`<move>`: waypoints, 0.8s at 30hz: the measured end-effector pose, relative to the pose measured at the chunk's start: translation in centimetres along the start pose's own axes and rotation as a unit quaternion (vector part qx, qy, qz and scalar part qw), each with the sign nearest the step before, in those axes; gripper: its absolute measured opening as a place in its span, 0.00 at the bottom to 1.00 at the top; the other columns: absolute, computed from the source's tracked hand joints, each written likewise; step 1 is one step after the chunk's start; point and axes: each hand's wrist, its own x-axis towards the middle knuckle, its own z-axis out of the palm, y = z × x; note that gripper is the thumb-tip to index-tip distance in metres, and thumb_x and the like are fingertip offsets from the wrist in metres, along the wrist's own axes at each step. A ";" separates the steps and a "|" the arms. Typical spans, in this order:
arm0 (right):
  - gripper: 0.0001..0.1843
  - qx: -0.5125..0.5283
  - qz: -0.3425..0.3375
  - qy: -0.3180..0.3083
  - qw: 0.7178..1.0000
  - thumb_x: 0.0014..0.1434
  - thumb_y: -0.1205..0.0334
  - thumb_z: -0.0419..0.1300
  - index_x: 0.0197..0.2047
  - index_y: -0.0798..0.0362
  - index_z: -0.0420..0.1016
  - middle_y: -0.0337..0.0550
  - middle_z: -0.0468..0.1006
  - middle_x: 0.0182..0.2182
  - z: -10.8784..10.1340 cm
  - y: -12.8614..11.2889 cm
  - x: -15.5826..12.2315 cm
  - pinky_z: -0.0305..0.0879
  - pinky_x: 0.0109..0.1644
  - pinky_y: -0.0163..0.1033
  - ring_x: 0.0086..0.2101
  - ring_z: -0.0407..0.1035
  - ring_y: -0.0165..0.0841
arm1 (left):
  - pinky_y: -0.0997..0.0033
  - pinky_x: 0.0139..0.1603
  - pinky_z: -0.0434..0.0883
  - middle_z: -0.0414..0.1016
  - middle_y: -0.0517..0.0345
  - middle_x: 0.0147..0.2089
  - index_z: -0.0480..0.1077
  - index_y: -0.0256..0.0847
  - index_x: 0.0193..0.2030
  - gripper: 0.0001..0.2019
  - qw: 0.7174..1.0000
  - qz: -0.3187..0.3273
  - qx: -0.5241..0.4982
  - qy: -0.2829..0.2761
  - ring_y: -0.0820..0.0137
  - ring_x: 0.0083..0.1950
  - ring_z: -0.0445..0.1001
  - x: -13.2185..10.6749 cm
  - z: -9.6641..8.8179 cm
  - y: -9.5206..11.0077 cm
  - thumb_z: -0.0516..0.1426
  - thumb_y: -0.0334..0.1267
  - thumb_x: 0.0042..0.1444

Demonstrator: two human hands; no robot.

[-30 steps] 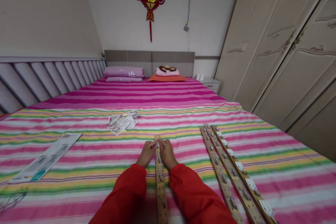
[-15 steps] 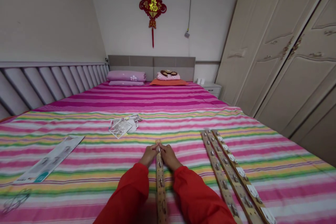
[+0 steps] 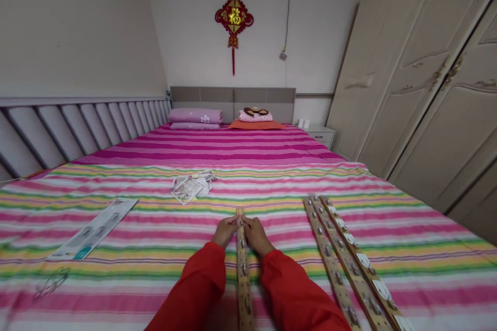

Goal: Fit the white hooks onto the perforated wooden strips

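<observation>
A narrow wooden strip (image 3: 243, 258) with small shiny metal fittings along it lies lengthwise in front of me. My left hand (image 3: 226, 231) is at its far end from the left side, fingers closed and pinching at the topmost fitting. From the right side, my right hand (image 3: 254, 232) meets it there, with thumb and fingers pressed together on the same spot. The fingertips partly cover that fitting, so its exact shape is hidden. Both forearms are in red sleeves. Several similar strips lie to the right, including a left one (image 3: 333, 261) with bare fittings and an outer one (image 3: 359, 254) carrying white round pieces.
Everything lies on a striped bedspread (image 3: 155, 248). A long printed card package (image 3: 95, 230) and thin clear loops (image 3: 52, 283) are at left. Small clear packets (image 3: 192, 186) are heaped farther back. A slatted rail (image 3: 89, 129) borders the bed; a wardrobe (image 3: 419, 88) stands right.
The view has shifted slightly, so the scene sits a little farther right and lower. Both hands stay at the strip's far end, with the fingers moved slightly over the fitting.
</observation>
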 end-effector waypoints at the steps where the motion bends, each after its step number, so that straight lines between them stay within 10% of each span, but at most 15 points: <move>1: 0.20 0.005 -0.001 -0.001 1.000 0.55 0.67 0.51 0.46 0.58 0.79 0.45 0.73 0.29 0.0 0.1 0.0 0.66 0.40 0.37 0.32 0.69 0.35 | 0.63 0.48 0.71 0.81 0.51 0.30 0.77 0.29 0.41 0.28 1.000 0.003 -0.002 0.004 0.62 0.39 0.77 0.0 0.0 -0.2 0.69 0.32 0.26; 12: 0.24 0.088 -0.019 -0.030 0.995 0.55 0.52 0.53 0.48 0.58 0.78 0.42 0.80 0.26 -0.1 0.7 -0.5 0.67 0.38 0.40 0.30 0.70 0.36 | 0.66 0.47 0.71 0.81 0.53 0.33 0.76 0.33 0.45 0.27 0.999 0.037 0.010 0.029 0.63 0.40 0.76 -1.7 0.2 -0.1 0.68 0.33 0.32; 18: 0.31 0.155 0.022 -0.023 0.987 0.54 0.42 0.53 0.51 0.54 0.76 0.46 0.80 0.43 -0.4 1.4 -1.1 0.62 0.54 0.46 0.47 0.70 0.43 | 0.71 0.39 0.71 0.72 0.63 0.23 0.60 0.28 0.62 0.36 0.997 0.029 0.001 0.076 0.72 0.29 0.72 -2.8 -0.7 -0.5 0.62 0.31 0.43; 24: 0.37 0.147 0.042 -0.014 0.988 0.51 0.36 0.53 0.52 0.58 0.75 0.53 0.73 0.53 -1.2 1.5 -2.4 0.52 0.63 0.48 0.57 0.62 0.45 | 0.71 0.38 0.70 0.70 0.63 0.24 0.66 0.29 0.56 0.30 0.996 0.041 0.012 0.084 0.73 0.29 0.70 -3.8 -0.6 -1.0 0.61 0.31 0.43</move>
